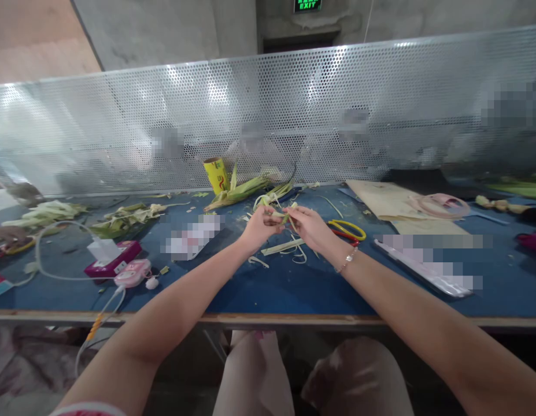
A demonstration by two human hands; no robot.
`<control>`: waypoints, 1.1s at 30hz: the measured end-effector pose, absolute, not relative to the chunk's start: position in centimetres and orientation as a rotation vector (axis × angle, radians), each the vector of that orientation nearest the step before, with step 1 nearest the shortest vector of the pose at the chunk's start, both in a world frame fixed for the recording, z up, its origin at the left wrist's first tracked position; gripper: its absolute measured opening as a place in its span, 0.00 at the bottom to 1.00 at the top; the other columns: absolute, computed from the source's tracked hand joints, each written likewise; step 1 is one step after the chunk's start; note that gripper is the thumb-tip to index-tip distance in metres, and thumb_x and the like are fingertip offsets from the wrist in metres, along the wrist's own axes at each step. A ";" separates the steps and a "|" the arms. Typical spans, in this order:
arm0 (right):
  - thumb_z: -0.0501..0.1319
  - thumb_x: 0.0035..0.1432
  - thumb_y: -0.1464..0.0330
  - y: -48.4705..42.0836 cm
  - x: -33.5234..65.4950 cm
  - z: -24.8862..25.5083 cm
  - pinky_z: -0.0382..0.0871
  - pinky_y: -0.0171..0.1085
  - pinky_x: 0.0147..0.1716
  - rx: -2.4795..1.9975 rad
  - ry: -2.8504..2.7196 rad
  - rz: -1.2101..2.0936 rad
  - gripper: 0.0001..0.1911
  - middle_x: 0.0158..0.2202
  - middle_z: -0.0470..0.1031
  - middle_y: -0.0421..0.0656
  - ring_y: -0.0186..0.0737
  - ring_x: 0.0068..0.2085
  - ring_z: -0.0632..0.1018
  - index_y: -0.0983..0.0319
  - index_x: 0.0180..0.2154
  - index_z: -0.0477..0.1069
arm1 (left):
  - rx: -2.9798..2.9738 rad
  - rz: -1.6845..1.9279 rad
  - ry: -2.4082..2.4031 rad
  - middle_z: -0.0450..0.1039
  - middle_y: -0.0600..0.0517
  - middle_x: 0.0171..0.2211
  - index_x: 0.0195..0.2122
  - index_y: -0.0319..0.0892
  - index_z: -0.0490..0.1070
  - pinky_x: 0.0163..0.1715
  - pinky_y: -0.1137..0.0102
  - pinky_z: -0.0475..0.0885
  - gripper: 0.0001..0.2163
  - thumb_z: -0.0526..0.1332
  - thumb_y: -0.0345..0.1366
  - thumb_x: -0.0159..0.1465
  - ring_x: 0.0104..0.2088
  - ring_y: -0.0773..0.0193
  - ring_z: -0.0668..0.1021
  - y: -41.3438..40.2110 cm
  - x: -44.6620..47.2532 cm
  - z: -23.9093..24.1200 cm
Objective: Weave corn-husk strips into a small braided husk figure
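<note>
My left hand (259, 225) and my right hand (306, 225) meet above the middle of the blue table (268, 289). Both pinch thin pale green husk strips (281, 215) held between their fingertips. More loose strips (289, 247) lie on the table just below the hands. Yellow-handled scissors (349, 230) rest right of my right hand, which wears a bracelet at the wrist. An ear of corn in its husk (237, 193) lies just beyond the hands.
A perforated metal screen (268, 115) runs along the table's far edge. A yellow roll (216, 173) stands by it. Husk piles (124, 216) lie at left, with a pink device and white cable (131, 274). A brown board (389, 202) and pink ring (441, 203) lie at right.
</note>
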State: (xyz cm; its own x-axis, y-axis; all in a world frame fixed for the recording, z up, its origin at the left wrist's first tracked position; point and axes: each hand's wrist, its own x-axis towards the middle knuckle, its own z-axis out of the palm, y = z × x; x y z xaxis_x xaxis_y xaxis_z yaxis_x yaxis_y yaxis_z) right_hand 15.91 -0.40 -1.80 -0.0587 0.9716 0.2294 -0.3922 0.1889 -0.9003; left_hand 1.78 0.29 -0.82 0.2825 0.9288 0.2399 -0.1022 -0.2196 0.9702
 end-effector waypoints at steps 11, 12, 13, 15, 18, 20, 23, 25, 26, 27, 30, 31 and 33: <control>0.70 0.36 0.60 -0.4 15.9 -1.5 0.64 0.35 0.32 -0.688 -1.043 1.232 0.14 0.26 0.71 0.39 0.33 0.29 0.70 0.60 0.23 0.70 | 1.460 1.120 0.883 0.69 0.57 0.24 0.30 0.36 0.67 0.30 0.73 0.71 0.15 0.65 0.19 0.41 0.26 0.73 0.73 0.2 1.7 -0.6; 0.70 0.37 0.60 -0.4 15.8 -1.5 0.65 0.36 0.32 -0.691 -1.047 1.232 0.14 0.26 0.71 0.40 0.34 0.30 0.70 0.60 0.24 0.71 | 1.464 1.128 0.891 0.69 0.57 0.23 0.30 0.35 0.67 0.30 0.74 0.70 0.14 0.66 0.20 0.41 0.26 0.73 0.73 0.2 1.7 -0.6; 0.69 0.38 0.59 -0.4 15.8 -1.5 0.65 0.36 0.33 -0.693 -1.059 1.230 0.14 0.27 0.71 0.40 0.34 0.31 0.71 0.60 0.25 0.71 | 1.469 1.136 0.901 0.68 0.57 0.23 0.29 0.35 0.67 0.29 0.74 0.70 0.14 0.66 0.20 0.41 0.26 0.73 0.72 0.2 1.7 -0.6; 0.67 0.41 0.57 -0.2 15.9 -1.7 0.66 0.37 0.33 -0.706 -1.095 1.207 0.15 0.29 0.71 0.41 0.35 0.31 0.71 0.60 0.29 0.70 | 1.478 1.148 0.913 0.68 0.57 0.23 0.27 0.36 0.66 0.29 0.74 0.70 0.14 0.67 0.21 0.40 0.25 0.73 0.72 0.4 1.7 -0.7; 0.65 0.44 0.56 0.3 16.1 -2.1 0.67 0.38 0.34 -0.816 -1.141 1.014 0.21 0.35 0.70 0.41 0.36 0.33 0.72 0.59 0.38 0.67 | 1.489 1.186 0.914 0.69 0.57 0.23 0.26 0.37 0.65 0.30 0.72 0.70 0.14 0.69 0.25 0.40 0.25 0.72 0.72 0.7 1.6 -0.9; 0.65 0.43 0.58 0.5 16.4 -2.2 0.68 0.39 0.34 -0.929 -1.188 0.735 0.26 0.41 0.67 0.43 0.36 0.35 0.71 0.58 0.44 0.64 | 1.525 1.224 0.919 0.70 0.56 0.23 0.25 0.38 0.64 0.32 0.71 0.70 0.14 0.69 0.27 0.41 0.26 0.72 0.72 0.9 1.5 -1.0; 0.66 0.43 0.62 0.3 16.8 -2.0 0.69 0.41 0.33 -0.971 -1.346 0.381 0.26 0.46 0.63 0.46 0.37 0.35 0.70 0.58 0.47 0.65 | 1.647 1.246 0.949 0.70 0.56 0.22 0.24 0.38 0.64 0.32 0.71 0.67 0.12 0.68 0.29 0.43 0.25 0.71 0.71 1.0 1.3 -1.1; 0.63 0.47 0.63 0.0 16.9 -1.7 0.69 0.40 0.31 -0.929 -1.446 0.309 0.21 0.45 0.64 0.47 0.36 0.33 0.70 0.58 0.45 0.67 | 1.750 1.250 0.967 0.69 0.56 0.21 0.23 0.39 0.64 0.31 0.71 0.66 0.11 0.68 0.30 0.44 0.24 0.70 0.71 1.1 1.2 -1.0; 0.62 0.49 0.64 -0.2 16.9 -1.5 0.69 0.39 0.31 -0.911 -1.479 0.294 0.17 0.44 0.65 0.47 0.36 0.32 0.71 0.59 0.43 0.69 | 1.800 1.257 0.978 0.69 0.56 0.21 0.23 0.39 0.65 0.31 0.71 0.65 0.10 0.67 0.30 0.44 0.24 0.70 0.70 1.1 1.2 -1.0; 0.60 0.51 0.64 -0.3 16.9 -1.4 0.69 0.39 0.31 -0.897 -1.500 0.282 0.13 0.42 0.66 0.46 0.36 0.32 0.71 0.59 0.40 0.70 | 1.844 1.263 0.994 0.70 0.55 0.22 0.22 0.39 0.65 0.31 0.71 0.64 0.09 0.67 0.30 0.44 0.24 0.70 0.70 1.1 1.1 -1.0; 0.57 0.54 0.64 -0.3 17.0 -1.3 0.69 0.39 0.33 -0.893 -1.529 0.270 0.07 0.33 0.70 0.43 0.37 0.32 0.72 0.60 0.32 0.70 | 1.925 1.276 1.083 0.72 0.54 0.24 0.22 0.39 0.67 0.30 0.71 0.62 0.07 0.65 0.30 0.46 0.25 0.70 0.69 1.2 1.0 -1.0; 0.57 0.54 0.64 -0.2 17.0 -1.4 0.68 0.39 0.33 -0.901 -1.529 0.279 0.07 0.30 0.70 0.42 0.37 0.31 0.72 0.60 0.31 0.69 | 1.940 1.277 1.116 0.73 0.54 0.25 0.23 0.39 0.67 0.29 0.72 0.61 0.06 0.65 0.31 0.46 0.24 0.70 0.68 1.2 0.9 -1.0; 0.57 0.54 0.65 -0.1 17.1 -1.5 0.67 0.38 0.31 -0.914 -1.524 0.315 0.06 0.27 0.70 0.40 0.36 0.29 0.72 0.60 0.30 0.67 | 1.978 1.289 1.172 0.74 0.54 0.27 0.23 0.39 0.68 0.27 0.72 0.60 0.05 0.64 0.32 0.48 0.23 0.71 0.66 1.2 0.8 -1.0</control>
